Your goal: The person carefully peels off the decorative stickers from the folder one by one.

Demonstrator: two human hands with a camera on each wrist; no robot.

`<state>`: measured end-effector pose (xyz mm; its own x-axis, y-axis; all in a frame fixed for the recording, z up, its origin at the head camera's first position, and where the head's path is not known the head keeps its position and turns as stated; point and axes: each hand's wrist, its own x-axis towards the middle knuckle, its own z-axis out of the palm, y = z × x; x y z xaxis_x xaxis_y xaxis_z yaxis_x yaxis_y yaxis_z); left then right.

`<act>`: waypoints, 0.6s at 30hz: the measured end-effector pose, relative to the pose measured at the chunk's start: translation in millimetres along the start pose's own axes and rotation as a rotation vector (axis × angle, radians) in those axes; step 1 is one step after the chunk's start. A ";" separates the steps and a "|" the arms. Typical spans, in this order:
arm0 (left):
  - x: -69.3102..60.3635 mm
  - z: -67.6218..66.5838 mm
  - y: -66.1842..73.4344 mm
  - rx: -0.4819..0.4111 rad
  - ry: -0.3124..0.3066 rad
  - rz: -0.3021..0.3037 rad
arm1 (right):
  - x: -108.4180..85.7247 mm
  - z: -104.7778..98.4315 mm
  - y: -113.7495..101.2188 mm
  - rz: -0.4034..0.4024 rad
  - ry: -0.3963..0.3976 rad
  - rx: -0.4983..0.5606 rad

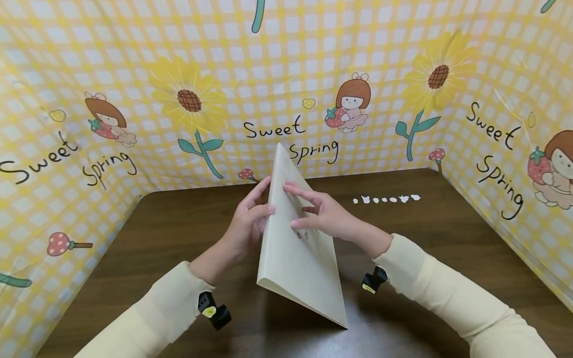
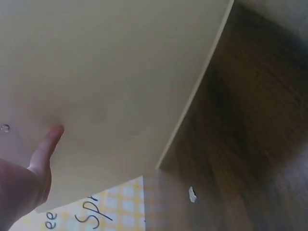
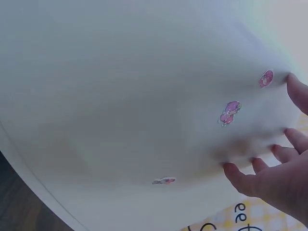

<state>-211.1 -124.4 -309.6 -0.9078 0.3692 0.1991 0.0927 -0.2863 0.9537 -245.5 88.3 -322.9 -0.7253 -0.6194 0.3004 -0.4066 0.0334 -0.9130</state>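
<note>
A cream-coloured notebook (image 1: 295, 268), perhaps a folder, stands tilted on edge with its spine toward the upper left. My left hand (image 1: 246, 221) rests against its left side, and one extended finger touches the cover in the left wrist view. On the other cover, my right hand (image 1: 333, 216) presses with spread fingertips. The right wrist view shows a pink sticker (image 3: 229, 113) on this cover, a smaller pink sticker (image 3: 266, 78) near a fingertip, and another small sticker (image 3: 164, 181) lower down. A small shiny spot (image 2: 5, 128) shows on the left cover.
Several small white cut-outs (image 1: 392, 200) lie in a row at the back right of the dark wooden table (image 1: 179, 223). A yellow checked cloth (image 1: 277, 64) with printed flowers and lettering hangs around the table's back and sides.
</note>
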 end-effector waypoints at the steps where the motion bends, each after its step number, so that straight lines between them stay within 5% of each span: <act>1: -0.2 -1.3 0.0 -0.005 0.011 -0.002 | 0.3 0.4 1.0 0.003 -0.004 -0.017; 12: -3.0 -23.6 -10.0 -0.029 0.121 -0.053 | -1.4 -1.4 19.3 0.087 -0.064 -0.036; 18: -4.3 -42.3 -18.9 0.006 0.149 -0.102 | -13.2 -10.8 34.9 0.189 -0.033 -0.077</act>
<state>-226.3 -158.0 -338.0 -0.9630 0.2612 0.0662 -0.0007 -0.2481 0.9687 -256.1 106.1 -355.8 -0.7745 -0.6219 0.1158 -0.3075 0.2102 -0.9280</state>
